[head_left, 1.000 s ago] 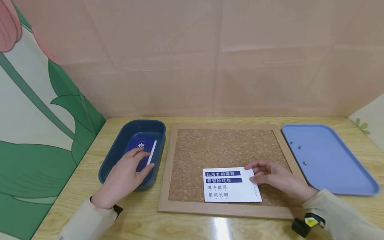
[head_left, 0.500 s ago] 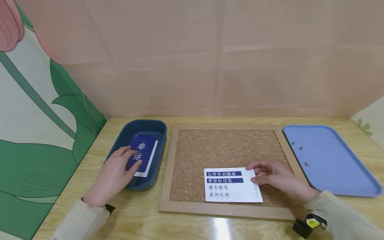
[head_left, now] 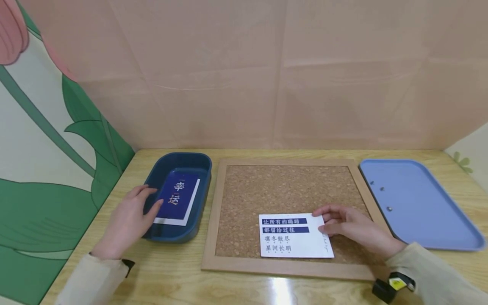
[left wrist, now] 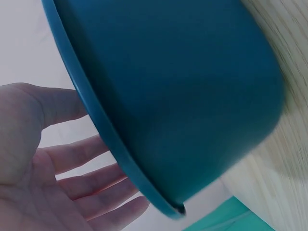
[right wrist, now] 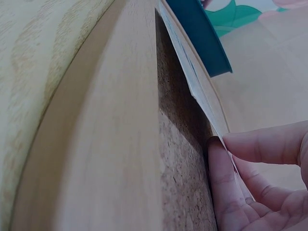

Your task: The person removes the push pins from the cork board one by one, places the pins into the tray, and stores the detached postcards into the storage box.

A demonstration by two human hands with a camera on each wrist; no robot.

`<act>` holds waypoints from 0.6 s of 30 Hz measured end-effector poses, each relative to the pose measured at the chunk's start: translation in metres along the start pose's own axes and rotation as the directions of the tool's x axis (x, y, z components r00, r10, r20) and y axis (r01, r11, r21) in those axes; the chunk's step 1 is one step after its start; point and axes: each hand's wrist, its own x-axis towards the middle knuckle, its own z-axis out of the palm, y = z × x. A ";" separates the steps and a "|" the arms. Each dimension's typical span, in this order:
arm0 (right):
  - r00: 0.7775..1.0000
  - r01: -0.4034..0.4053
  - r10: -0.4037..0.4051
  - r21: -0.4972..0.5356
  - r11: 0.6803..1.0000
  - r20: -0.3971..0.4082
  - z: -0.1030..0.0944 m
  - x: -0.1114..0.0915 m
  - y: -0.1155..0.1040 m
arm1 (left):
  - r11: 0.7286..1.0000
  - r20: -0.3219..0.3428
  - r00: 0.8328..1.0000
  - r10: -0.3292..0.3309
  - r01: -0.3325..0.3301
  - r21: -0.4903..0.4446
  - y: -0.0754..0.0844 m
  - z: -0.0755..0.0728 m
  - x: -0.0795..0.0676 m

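A white card (head_left: 289, 248) with printed characters and two dark blue bands lies over the lower part of the cork board (head_left: 289, 190). My right hand (head_left: 348, 224) pinches its right edge between thumb and fingers; in the right wrist view that card edge (right wrist: 204, 103) is lifted off the cork. At the left, my left hand (head_left: 127, 220) hovers by the left rim of a dark blue bin (head_left: 203, 199), fingers spread and holding nothing. Inside the bin, a blue card (head_left: 183, 197) with white characters lies over a white card (head_left: 169, 221).
Right of the board lies a light blue tray (head_left: 431, 203) with several small metal pieces (head_left: 382, 189) at its left side. The board has a raised wooden frame (head_left: 267, 265). A pinkish sheet (head_left: 244, 84) hangs behind the wooden table (head_left: 171, 279).
My left hand has drawn back leftward from over the bin's cards to its left rim, uncovering the blue card. My right hand and its card stay in place.
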 end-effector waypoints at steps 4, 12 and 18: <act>1.000 0.012 -0.013 0.006 1.000 0.009 -0.001 0.001 0.001 | 1.000 -0.002 1.000 -0.019 0.019 -0.009 -0.006 -0.002 0.000; 1.000 0.010 -0.010 -0.001 1.000 -0.005 0.000 0.000 0.002 | 1.000 -0.027 1.000 -0.014 0.015 0.004 -0.016 -0.006 -0.001; 1.000 0.028 -0.028 0.003 1.000 0.001 0.000 0.000 0.003 | 1.000 -0.049 0.999 -0.008 0.008 0.003 -0.025 -0.004 -0.001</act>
